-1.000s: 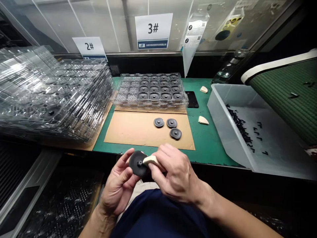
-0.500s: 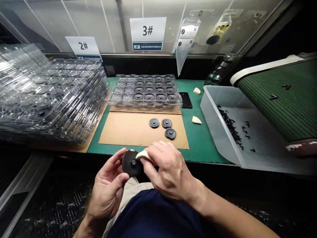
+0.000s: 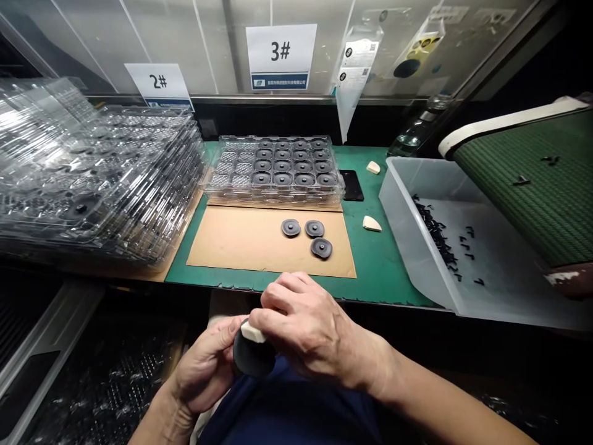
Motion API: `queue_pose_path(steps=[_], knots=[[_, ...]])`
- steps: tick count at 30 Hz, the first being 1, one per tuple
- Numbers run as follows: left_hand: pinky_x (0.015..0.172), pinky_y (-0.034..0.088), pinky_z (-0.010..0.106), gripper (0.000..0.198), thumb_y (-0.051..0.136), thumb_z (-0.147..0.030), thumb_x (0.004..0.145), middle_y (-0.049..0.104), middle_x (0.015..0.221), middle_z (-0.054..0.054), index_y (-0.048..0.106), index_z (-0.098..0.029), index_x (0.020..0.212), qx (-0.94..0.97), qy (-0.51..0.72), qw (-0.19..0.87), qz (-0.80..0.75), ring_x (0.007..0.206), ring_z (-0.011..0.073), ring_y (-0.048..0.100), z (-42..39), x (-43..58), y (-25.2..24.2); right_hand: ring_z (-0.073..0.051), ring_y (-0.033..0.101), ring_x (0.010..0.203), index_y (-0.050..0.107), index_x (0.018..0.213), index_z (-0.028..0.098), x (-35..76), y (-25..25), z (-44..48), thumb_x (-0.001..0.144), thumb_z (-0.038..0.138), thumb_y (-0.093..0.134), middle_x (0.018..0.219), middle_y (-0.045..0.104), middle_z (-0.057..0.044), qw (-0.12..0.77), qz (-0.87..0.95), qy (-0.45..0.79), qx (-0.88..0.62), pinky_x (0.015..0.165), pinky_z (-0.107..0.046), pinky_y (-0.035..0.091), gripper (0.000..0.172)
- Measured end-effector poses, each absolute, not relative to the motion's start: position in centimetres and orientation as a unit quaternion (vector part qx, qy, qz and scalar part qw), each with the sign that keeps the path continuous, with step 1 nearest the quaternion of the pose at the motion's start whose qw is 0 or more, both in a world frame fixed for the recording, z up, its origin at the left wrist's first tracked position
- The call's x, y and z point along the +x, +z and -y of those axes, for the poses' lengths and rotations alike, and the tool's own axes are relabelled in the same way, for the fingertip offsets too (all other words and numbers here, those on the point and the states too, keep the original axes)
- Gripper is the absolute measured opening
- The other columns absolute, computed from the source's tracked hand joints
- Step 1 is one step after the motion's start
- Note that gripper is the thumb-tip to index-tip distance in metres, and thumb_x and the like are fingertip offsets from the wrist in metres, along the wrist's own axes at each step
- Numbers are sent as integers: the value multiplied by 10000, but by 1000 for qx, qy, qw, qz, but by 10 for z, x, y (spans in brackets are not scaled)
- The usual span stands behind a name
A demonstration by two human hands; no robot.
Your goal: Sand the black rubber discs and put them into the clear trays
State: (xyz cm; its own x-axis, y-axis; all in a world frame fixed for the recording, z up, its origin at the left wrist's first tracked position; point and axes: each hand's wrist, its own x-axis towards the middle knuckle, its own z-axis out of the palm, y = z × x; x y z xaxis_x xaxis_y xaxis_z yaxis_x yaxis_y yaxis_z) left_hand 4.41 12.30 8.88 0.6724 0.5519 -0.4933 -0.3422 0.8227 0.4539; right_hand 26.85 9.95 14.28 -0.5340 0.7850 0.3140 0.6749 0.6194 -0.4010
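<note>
My left hand (image 3: pixel 210 358) grips a round black plastic disc (image 3: pixel 252 360) by its edge, above my lap and in front of the table. A small cream-coloured sponge-like block (image 3: pixel 252 332) is pinched in my right hand (image 3: pixel 306 324) and pressed against the disc's upper edge. The disc is tilted, and its centre post does not show. On the brown cardboard (image 3: pixel 236 241) beyond my hands lie three similar black discs (image 3: pixel 291 228), each with a small post at its centre.
Behind the cardboard stands a clear tray (image 3: pixel 273 194) partly filled with discs. Stacked clear trays (image 3: pixel 152 185) rise at left. A translucent bin (image 3: pixel 417 272) with small black parts sits at right, below a green conveyor belt (image 3: pixel 523 204). Cream blocks (image 3: pixel 372 224) and a phone (image 3: pixel 353 185) lie nearby.
Both hands have moved down a little, toward my body. The disc has been turned so its post is out of sight, and the cream block now sits at its upper edge.
</note>
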Motion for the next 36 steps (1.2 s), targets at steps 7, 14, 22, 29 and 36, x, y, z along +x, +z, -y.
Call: queue_pose_path(steps=[7, 14, 22, 29, 36], knots=[[828, 606, 319, 330, 752, -325, 920, 782, 1064, 100, 767, -186, 1219, 182, 269, 892, -315, 892, 206, 736, -127, 50, 91, -194, 493, 834, 658, 1023, 180, 268, 138, -102, 1017, 251, 468, 929, 625, -62, 288, 862, 74, -411, 805, -370, 384, 203], [996, 569, 270, 629, 917, -144, 724, 733, 1325, 68, 733, -305, 1303, 324, 433, 754, -373, 1202, 246, 689, -139, 57, 83, -108, 331, 550, 330, 707, 219, 250, 123, -93, 992, 313, 502, 615, 415, 54, 279, 660, 284, -637, 561, -302, 222, 347], [1025, 569, 266, 603, 854, -59, 766, 697, 1357, 60, 726, -288, 1308, 440, 519, 651, -337, 1242, 233, 667, -137, 61, 86, -115, 391, 622, 368, 749, 220, 240, 144, -106, 1002, 321, 523, 697, 467, 39, 379, 647, 222, -623, 627, -290, 285, 314], [1039, 559, 256, 632, 847, -25, 757, 742, 1313, 72, 713, -264, 1327, 424, 558, 635, -325, 1218, 220, 692, -136, 61, 94, -125, 438, 666, 412, 774, 223, 237, 153, -102, 966, 234, 549, 720, 495, 41, 359, 711, 222, -563, 656, -293, 305, 236], [1002, 578, 266, 616, 844, -41, 753, 758, 1293, 75, 721, -269, 1312, 411, 551, 645, -334, 1190, 221, 710, -137, 57, 94, -151, 450, 703, 475, 777, 214, 252, 143, -109, 977, 266, 542, 746, 547, 10, 274, 737, 126, -605, 707, -324, 312, 217]])
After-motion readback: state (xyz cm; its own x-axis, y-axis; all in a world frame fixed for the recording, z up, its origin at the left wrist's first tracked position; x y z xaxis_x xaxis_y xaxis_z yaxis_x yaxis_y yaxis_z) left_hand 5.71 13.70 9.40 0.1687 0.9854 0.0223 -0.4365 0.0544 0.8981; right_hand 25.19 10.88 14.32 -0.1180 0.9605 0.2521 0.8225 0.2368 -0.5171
